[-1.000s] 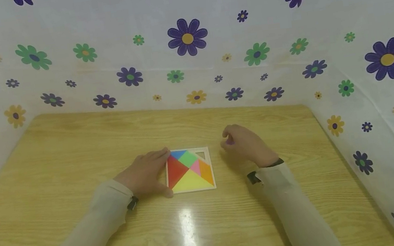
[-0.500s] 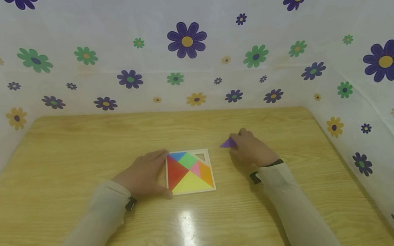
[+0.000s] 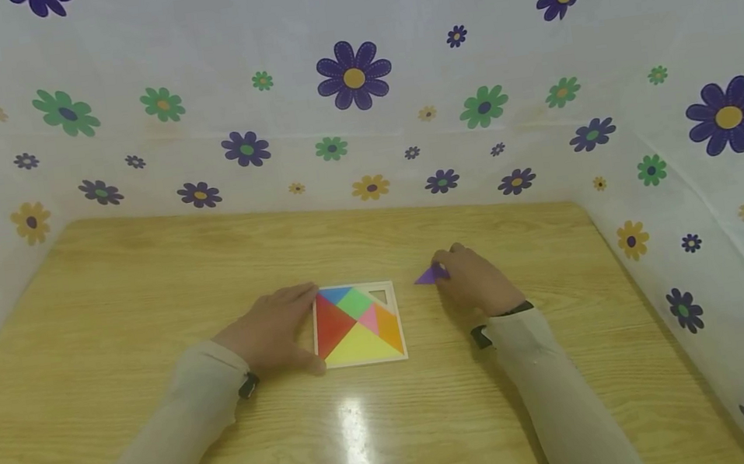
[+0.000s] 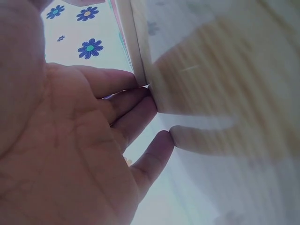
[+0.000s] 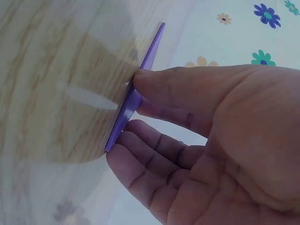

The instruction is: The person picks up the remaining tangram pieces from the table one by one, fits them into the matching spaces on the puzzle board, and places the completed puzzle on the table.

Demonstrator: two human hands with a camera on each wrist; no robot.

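A square tangram puzzle [image 3: 361, 351] lies flat on the table, its pale frame filled with coloured pieces apart from one bare triangular slot [image 3: 378, 296] at the upper right. Along the frame's left side rests my left hand [image 3: 271, 333], fingertips at the top corner and thumb at the bottom corner. In the left wrist view its fingers [image 4: 136, 119] extend to the table and the frame's edge. My right hand [image 3: 477, 278], to the right of the puzzle, pinches a purple triangle piece [image 3: 428, 276]. The right wrist view shows this purple triangle [image 5: 126, 112] tilted, close to the tabletop, between thumb and fingers.
A wood-grain table [image 3: 205, 254] spreads around the puzzle. White flower-printed sheeting [image 3: 299, 108] stands along its back and both sides. Light reflects off the tabletop in front of the puzzle.
The purple triangle, mostly hidden in my right hand a second ago, now sticks out to the left of the fingers. That hand has shifted slightly right. My left hand stays at the frame.
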